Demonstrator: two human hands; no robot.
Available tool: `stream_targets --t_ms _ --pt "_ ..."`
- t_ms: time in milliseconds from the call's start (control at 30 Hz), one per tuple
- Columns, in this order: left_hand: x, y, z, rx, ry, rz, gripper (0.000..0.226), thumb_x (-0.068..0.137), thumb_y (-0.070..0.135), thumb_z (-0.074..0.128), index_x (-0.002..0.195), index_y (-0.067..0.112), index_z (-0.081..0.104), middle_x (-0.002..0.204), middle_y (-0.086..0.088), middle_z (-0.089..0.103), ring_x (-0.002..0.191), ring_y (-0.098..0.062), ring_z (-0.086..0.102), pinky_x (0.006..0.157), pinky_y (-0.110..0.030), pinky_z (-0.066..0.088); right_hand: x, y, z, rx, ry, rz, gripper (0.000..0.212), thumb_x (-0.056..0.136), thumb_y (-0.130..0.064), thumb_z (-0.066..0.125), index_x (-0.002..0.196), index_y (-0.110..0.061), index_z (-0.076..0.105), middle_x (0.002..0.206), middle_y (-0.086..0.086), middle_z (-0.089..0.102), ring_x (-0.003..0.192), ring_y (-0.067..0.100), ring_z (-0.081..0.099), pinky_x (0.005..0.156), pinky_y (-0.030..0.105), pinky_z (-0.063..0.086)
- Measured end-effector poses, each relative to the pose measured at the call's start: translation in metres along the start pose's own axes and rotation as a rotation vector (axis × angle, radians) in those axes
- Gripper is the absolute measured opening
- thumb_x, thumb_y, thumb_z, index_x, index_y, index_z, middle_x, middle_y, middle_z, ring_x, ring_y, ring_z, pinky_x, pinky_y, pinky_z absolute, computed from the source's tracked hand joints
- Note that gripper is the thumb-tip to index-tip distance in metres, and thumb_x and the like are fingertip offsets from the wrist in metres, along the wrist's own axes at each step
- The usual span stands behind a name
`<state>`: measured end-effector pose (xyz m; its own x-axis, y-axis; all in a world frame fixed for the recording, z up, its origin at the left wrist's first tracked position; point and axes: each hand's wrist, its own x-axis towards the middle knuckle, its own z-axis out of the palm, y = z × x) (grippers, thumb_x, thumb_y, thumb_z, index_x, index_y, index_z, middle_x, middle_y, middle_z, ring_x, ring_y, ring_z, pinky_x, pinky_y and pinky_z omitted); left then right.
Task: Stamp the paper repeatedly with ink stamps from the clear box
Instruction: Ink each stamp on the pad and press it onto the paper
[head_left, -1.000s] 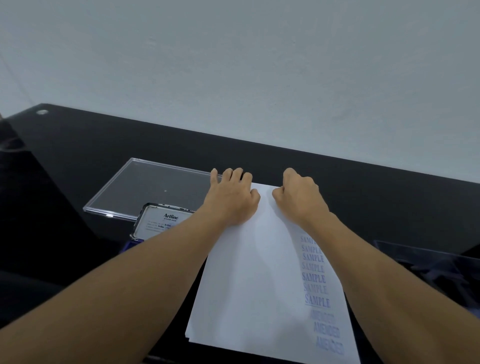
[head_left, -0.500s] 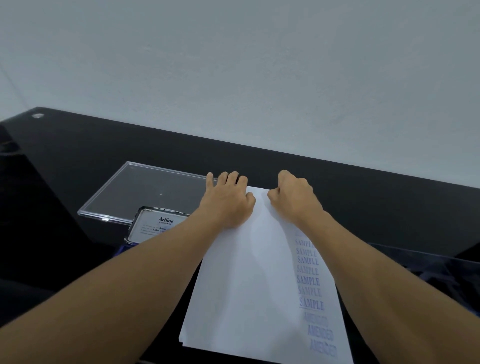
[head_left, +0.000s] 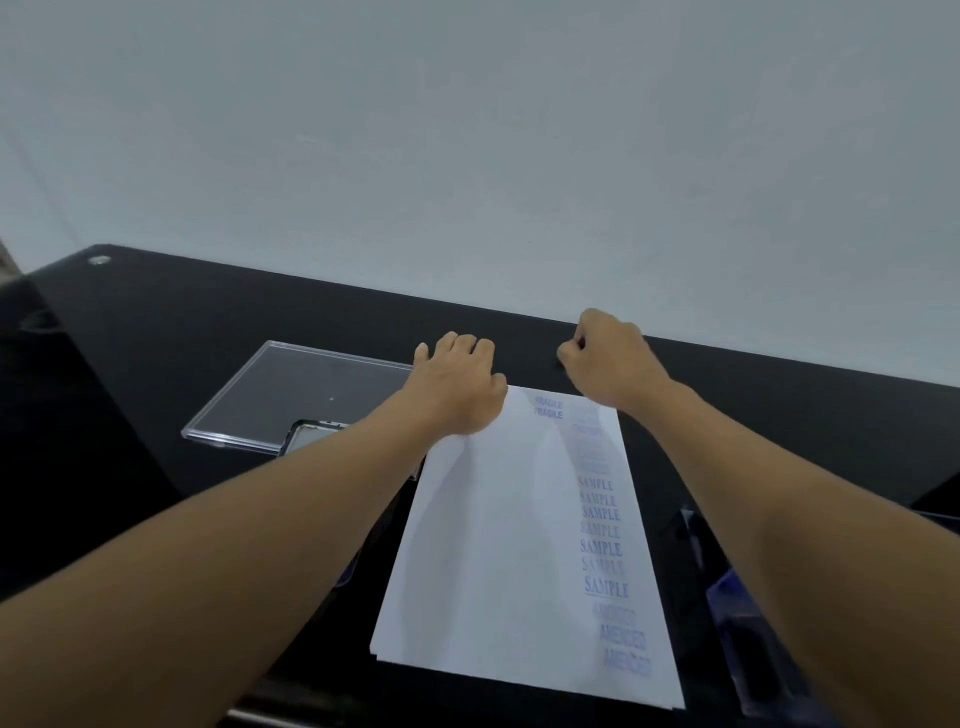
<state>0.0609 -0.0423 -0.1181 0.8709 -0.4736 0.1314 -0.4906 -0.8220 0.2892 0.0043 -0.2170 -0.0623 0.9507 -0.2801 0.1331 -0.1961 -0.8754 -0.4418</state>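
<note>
Right hand (head_left: 613, 358) just lifted off the paper (head_left: 519, 519), clenched on a mostly hidden stamp; left hand (head_left: 460, 387) pins the corner flat. Paper's light and slippery, so hold it down.

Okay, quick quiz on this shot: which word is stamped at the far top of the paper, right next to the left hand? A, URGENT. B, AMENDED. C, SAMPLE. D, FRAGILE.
D: two blue FRAGILE prints sit at the far end of the paper, just right of the left hand; the SAMPLE prints and AMENDED prints run lower down the right edge.
</note>
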Motion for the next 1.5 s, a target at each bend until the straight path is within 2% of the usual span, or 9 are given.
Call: stream_targets --t_ms 467,633,867,967,1067,1133,1233,1367,1500 --pt "-0.049 0.029 -0.051 -0.002 -0.041 -0.020 0.045 0.098 0.033 0.035 0.136 0.011 0.044 0.143 -0.007 0.045 0.132 -0.026 0.036 0.109 -0.046 0.031 -0.058 0.007 -0.064 -0.006 0.042 -0.011 0.016 0.098 -0.025 0.048 0.091 -0.010 0.051 0.086 0.006 0.058 0.067 0.020 0.051 0.058 0.033 0.042" --pt "-0.081 0.062 -0.066 -0.046 -0.045 0.021 0.045 0.100 0.033 0.036 0.137 0.010 0.044 0.144 -0.008 0.045 0.132 -0.026 0.037 0.108 -0.043 0.033 -0.100 0.020 -0.092 -0.008 0.036 0.015 0.017 0.098 -0.026 0.047 0.091 -0.011 0.051 0.087 0.007 0.060 0.067 0.020 0.051 0.060 0.034 0.042" --pt "-0.119 0.116 -0.061 -0.091 -0.050 0.136 0.046 0.101 0.034 0.037 0.140 0.012 0.043 0.147 -0.008 0.044 0.134 -0.026 0.038 0.111 -0.045 0.034 -0.165 0.052 -0.124 -0.068 -0.001 0.078 0.014 0.100 -0.027 0.047 0.094 -0.015 0.046 0.084 0.008 0.061 0.069 0.022 0.054 0.060 0.037 0.043" --pt "-0.132 0.144 -0.048 -0.143 -0.071 0.178 0.043 0.100 0.033 0.036 0.135 0.010 0.046 0.143 -0.008 0.047 0.131 -0.026 0.040 0.107 -0.043 0.037 -0.188 0.069 -0.129 -0.087 -0.027 0.132 0.014 0.101 -0.026 0.047 0.093 -0.015 0.044 0.085 0.010 0.061 0.070 0.024 0.054 0.061 0.038 0.042" --pt "-0.140 0.168 -0.026 -0.191 -0.129 0.206 0.027 0.099 0.031 0.034 0.109 0.011 0.049 0.129 -0.009 0.055 0.119 -0.026 0.046 0.101 -0.043 0.042 -0.207 0.085 -0.127 -0.098 -0.028 0.192 0.013 0.098 -0.025 0.052 0.088 -0.018 0.046 0.087 0.008 0.060 0.071 0.023 0.055 0.060 0.036 0.043" --pt "-0.145 0.180 -0.012 -0.211 -0.156 0.219 0.022 0.098 0.032 0.034 0.101 0.015 0.048 0.120 -0.007 0.056 0.112 -0.027 0.048 0.098 -0.045 0.045 -0.216 0.093 -0.123 -0.107 -0.044 0.218 0.013 0.095 -0.023 0.055 0.085 -0.019 0.048 0.086 0.005 0.061 0.073 0.022 0.057 0.062 0.038 0.049" --pt "-0.153 0.194 0.005 -0.233 -0.204 0.243 0.032 0.099 0.033 0.034 0.120 0.014 0.050 0.132 -0.002 0.052 0.123 -0.024 0.043 0.103 -0.045 0.041 -0.225 0.101 -0.114 -0.127 -0.048 0.259 0.013 0.090 -0.025 0.060 0.082 -0.022 0.050 0.086 0.003 0.062 0.078 0.022 0.059 0.069 0.041 0.053" --pt "-0.158 0.200 0.025 -0.223 -0.182 0.259 0.031 0.099 0.032 0.033 0.121 0.015 0.048 0.126 0.000 0.050 0.120 -0.021 0.042 0.103 -0.046 0.040 -0.230 0.107 -0.098 -0.172 -0.074 0.296 0.014 0.088 -0.028 0.062 0.083 -0.022 0.051 0.087 0.000 0.060 0.080 0.020 0.056 0.064 0.035 0.042" --pt "-0.163 0.200 0.034 -0.198 -0.151 0.262 0.043 0.104 0.031 0.029 0.141 0.012 0.038 0.151 -0.003 0.035 0.136 -0.020 0.032 0.112 -0.047 0.033 -0.231 0.110 -0.082 -0.218 -0.054 0.319 0.013 0.088 -0.027 0.063 0.086 -0.018 0.054 0.081 -0.003 0.058 0.071 0.015 0.053 0.056 0.030 0.038"
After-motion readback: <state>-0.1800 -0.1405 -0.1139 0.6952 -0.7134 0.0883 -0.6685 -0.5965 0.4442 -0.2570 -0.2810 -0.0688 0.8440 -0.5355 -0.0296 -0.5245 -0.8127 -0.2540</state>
